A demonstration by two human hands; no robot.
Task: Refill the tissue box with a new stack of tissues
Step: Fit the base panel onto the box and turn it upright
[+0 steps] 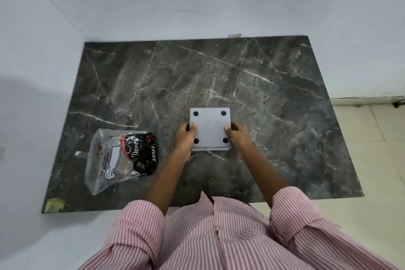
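A square grey tissue box [210, 127] lies upside down on the dark marble table [274, 98], its flat base with a black round foot in each corner facing up. My left hand [187, 136] grips its left side, thumb on the base. My right hand [237, 136] grips its right side the same way. A clear plastic pack of tissues [122, 158], printed black and red, lies flat on the table to the left of my left forearm. The box's opening is hidden underneath.
White walls close in behind and to the left of the table. A tiled floor lies past its right edge. A yellowish sticker [53, 205] marks the near left corner. My striped shirt covers the table's near edge.
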